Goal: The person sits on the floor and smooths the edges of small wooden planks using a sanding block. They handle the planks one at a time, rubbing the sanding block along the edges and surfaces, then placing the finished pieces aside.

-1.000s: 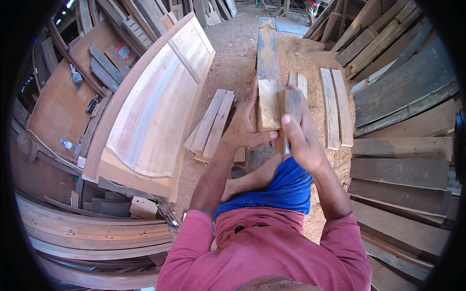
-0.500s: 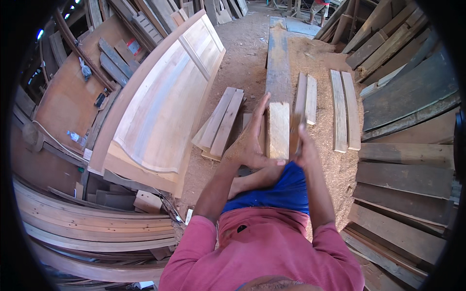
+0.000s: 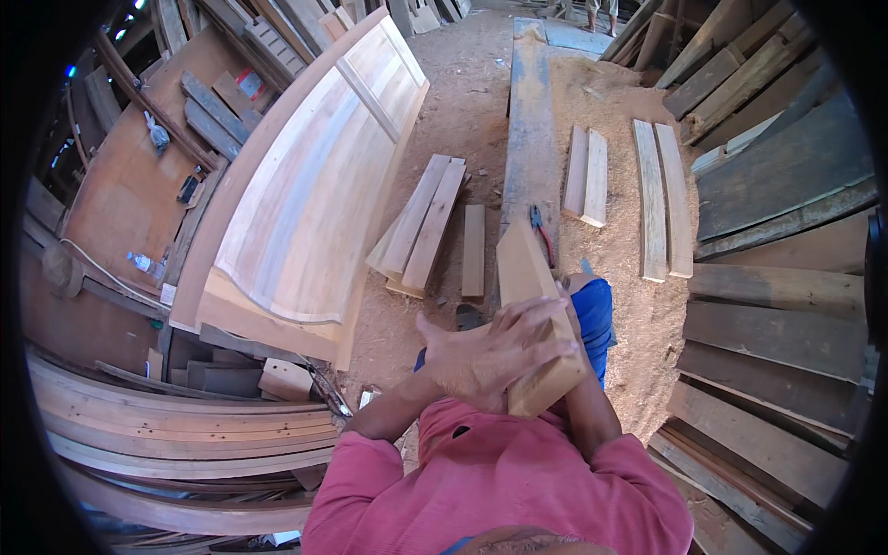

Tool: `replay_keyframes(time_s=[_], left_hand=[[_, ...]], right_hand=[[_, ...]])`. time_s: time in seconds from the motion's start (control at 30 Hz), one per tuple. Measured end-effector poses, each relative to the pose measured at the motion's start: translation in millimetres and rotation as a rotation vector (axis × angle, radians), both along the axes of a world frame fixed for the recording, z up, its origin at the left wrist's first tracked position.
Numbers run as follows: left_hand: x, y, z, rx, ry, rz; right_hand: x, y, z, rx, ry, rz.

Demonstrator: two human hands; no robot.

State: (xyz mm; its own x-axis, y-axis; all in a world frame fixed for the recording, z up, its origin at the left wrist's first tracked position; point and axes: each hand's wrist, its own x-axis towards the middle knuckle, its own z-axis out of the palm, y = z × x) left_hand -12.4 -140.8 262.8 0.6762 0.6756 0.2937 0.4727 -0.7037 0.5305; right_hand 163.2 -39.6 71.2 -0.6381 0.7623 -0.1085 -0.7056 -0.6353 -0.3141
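A short, thick wooden block (image 3: 528, 268) is held tilted in front of my body, its near end close to my shirt. My left hand (image 3: 490, 351) lies across the block's face with its fingers spread, slightly blurred. Behind the block's right side is my right hand (image 3: 572, 319), gripping it; most of that hand is hidden by the wood. Just past the block, pliers (image 3: 542, 236) with a red handle rest on a long, worn plank (image 3: 530, 139).
Left of the plank lie a small wood piece (image 3: 474, 250) and a stack of boards (image 3: 433, 222). Two short pieces (image 3: 585, 176) and two longer ones (image 3: 661, 199) lie on sawdust at right. A large panel (image 3: 305, 194) leans at left. Far off, a person's legs (image 3: 601, 17) show.
The block has come nearer my body and turned on a slant. My left hand has moved from its left side onto its face. The pliers and the small wood piece are now uncovered.
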Motion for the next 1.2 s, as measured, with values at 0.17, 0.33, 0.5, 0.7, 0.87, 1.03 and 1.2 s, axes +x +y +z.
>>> replay_keyframes(time_s=[0.17, 0.33, 0.5, 0.7, 0.87, 1.03, 1.2], left_hand=[[-19.0, -32.2, -104.7, -0.111, -0.011, 0.085], [-11.8, -35.2, -201.8, -0.758, -0.893, 0.463], [6.6, -17.3, -246.1, -1.291, -1.421, 0.322], [18.0, 27.3, -247.5, -1.074, -1.467, 0.371], [30.4, 50.8, -241.9, -1.145, -1.622, 0.288], [25.5, 53.6, -252.3, -1.197, -1.643, 0.251], [31.3, 57.5, -258.5, -1.132, -1.597, 0.3]], right_hand=[[-7.4, 46.9, -21.3, 0.12, -0.313, -0.087], [-21.0, 77.2, -73.3, 0.057, -0.313, -0.062], [-27.2, 88.8, -79.1, 0.096, -0.475, 0.001], [-22.1, 65.5, -28.6, 0.284, -0.843, -0.124], [-11.9, 14.1, 23.8, 0.738, -1.051, -0.247], [-6.0, -47.5, 47.9, 0.762, -1.11, -0.243], [-13.3, 9.3, 23.8, 0.82, -1.108, -0.367]])
